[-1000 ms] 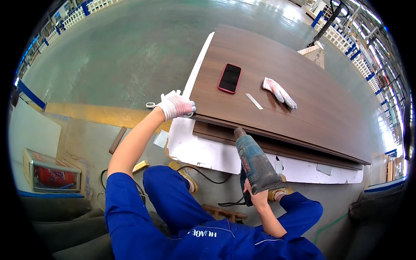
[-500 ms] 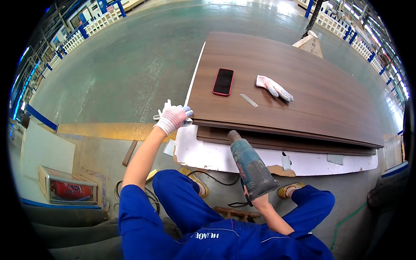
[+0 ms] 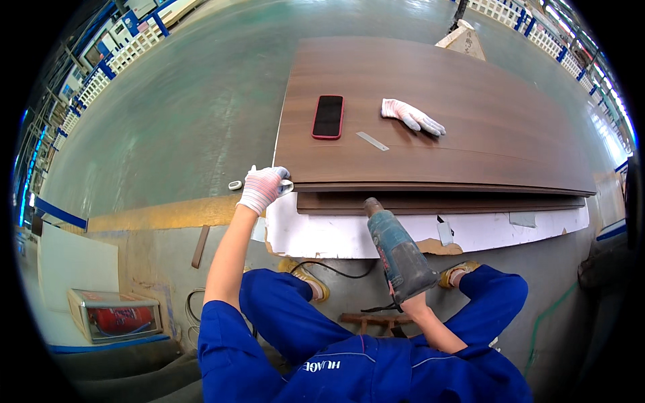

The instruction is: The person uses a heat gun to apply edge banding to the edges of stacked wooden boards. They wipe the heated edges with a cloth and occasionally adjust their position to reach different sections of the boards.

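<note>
The left hand [image 3: 262, 189], in a striped glove [image 3: 252, 199], is still at the near left corner of the big brown board [image 3: 484, 101], fingers bent, but I cannot tell if they pinch it. The bare right hand [image 3: 415, 302] is wrapped around the heat gun [image 3: 398, 255], which still points at the front edge. Little has changed, so the work seems to stay there, with the board lying over other brown boards [image 3: 470, 204].

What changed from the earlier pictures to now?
Mainly the view turned: the near edge of the top panel looks more level. Nothing visibly taken or let go: the right hand still grips the heat gun, the left hand stays at the panel's corner. Phone and loose glove unmoved.
</note>
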